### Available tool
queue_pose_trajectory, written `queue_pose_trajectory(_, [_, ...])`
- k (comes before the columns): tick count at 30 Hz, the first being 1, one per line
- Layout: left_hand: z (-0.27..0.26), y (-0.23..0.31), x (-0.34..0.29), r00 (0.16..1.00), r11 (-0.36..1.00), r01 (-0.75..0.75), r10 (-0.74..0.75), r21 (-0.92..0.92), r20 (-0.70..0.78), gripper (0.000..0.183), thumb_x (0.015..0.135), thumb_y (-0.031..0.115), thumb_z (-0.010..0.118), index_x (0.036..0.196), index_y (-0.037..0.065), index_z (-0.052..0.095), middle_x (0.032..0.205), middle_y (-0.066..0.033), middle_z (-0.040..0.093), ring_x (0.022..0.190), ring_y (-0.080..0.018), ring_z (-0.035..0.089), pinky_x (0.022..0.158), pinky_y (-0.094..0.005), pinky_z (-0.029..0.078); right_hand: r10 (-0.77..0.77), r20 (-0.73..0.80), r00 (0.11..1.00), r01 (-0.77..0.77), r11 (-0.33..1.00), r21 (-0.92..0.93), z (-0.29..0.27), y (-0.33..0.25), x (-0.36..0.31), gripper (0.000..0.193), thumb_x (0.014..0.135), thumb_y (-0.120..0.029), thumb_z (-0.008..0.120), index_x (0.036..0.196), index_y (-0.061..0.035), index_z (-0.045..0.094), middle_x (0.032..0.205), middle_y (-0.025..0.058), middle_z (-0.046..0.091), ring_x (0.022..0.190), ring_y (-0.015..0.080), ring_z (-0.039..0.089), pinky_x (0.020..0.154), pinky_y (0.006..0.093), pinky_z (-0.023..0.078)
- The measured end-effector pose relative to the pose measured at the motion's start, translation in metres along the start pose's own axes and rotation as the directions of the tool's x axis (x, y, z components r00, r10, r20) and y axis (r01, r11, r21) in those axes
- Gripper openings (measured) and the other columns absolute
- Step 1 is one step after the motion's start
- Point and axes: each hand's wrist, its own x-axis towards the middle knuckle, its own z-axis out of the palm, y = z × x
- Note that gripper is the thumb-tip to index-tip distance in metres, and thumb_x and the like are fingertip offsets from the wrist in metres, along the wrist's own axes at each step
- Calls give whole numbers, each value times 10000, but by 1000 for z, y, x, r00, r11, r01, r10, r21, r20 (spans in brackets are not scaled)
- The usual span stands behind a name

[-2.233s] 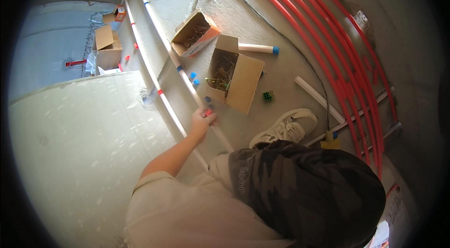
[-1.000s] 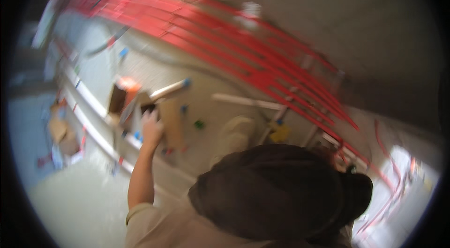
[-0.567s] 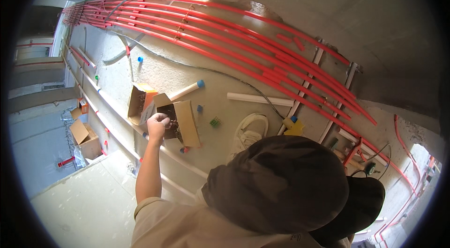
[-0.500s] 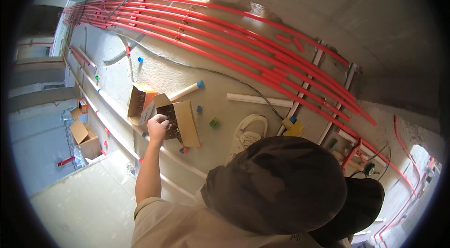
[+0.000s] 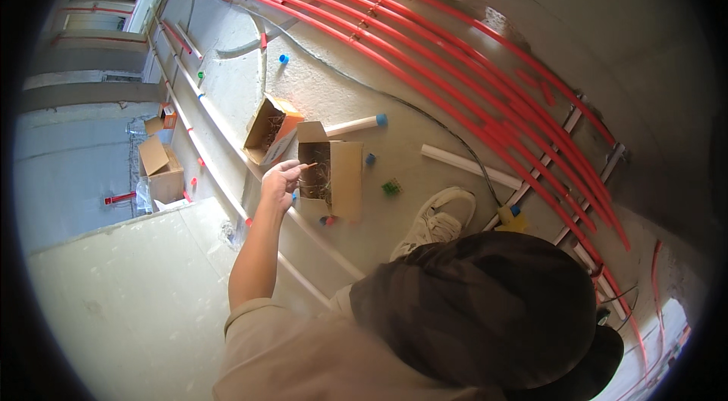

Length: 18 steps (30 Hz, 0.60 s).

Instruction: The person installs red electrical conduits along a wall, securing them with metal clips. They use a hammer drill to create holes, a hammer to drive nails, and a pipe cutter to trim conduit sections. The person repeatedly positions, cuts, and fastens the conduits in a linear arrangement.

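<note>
My left hand is at the near left edge of an open cardboard box. Its fingers pinch a small, thin reddish-brown piece, too small to name. Many thin dark pieces fill the box. Just behind it, another open box with an orange side leans over and holds similar pieces. My right hand is out of view. My dark patterned trouser legs hide much of the lower middle, with a light sneaker showing beyond them.
Several long red pipes run across the floor, resting on pale rails at the right. White pipes lie at the left. A capped pipe, a green piece and a black cable lie near the boxes.
My left hand has drawn back from over the box to its edge, and the reddish-brown piece now shows in its fingers. The whole view has shifted, moving the scene rightward.
</note>
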Motion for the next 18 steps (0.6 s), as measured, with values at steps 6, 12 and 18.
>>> queue_pose_trajectory(6, [-37, 13, 68, 549, 190, -489, 825, 851, 132, 236, 869, 181, 759, 974, -31, 771, 969, -202, 758, 912, -361, 711, 871, -422, 553, -234, 9, 972, 233, 959, -164, -2, -5, -1, 196, 927, -211, 686, 1079, -112, 761, 1204, 149, 710, 1094, 323, 696, 865, 440, 596])
queue_pose_trajectory(12, [-88, 28, 256, 893, 762, -449, 364, 466, 265, 421, 1046, 145, 561, 1447, 32, 625, 1368, -101, 666, 1247, -258, 617, 1101, -379, 481, -577, 94, 811, 530, 658, -535, -20, -52, -8, 200, 924, -222, 696, 1081, -111, 752, 1115, 153, 712, 1044, 357, 698, 842, 477, 581])
queue_pose_trajectory(18, [-88, 49, 276, 920, 684, -329, 388, 651, 57, 294, 993, 88, 611, 1245, 14, 742, 1196, -136, 753, 1103, -234, 680, 990, -376, 532, -67, -129, 989, 62, 997, -41, -29, -99, -23, 282, 933, -258, 702, 1134, -60, 717, 1001, 194, 709, 972, 411, 697, 825, 487, 551])
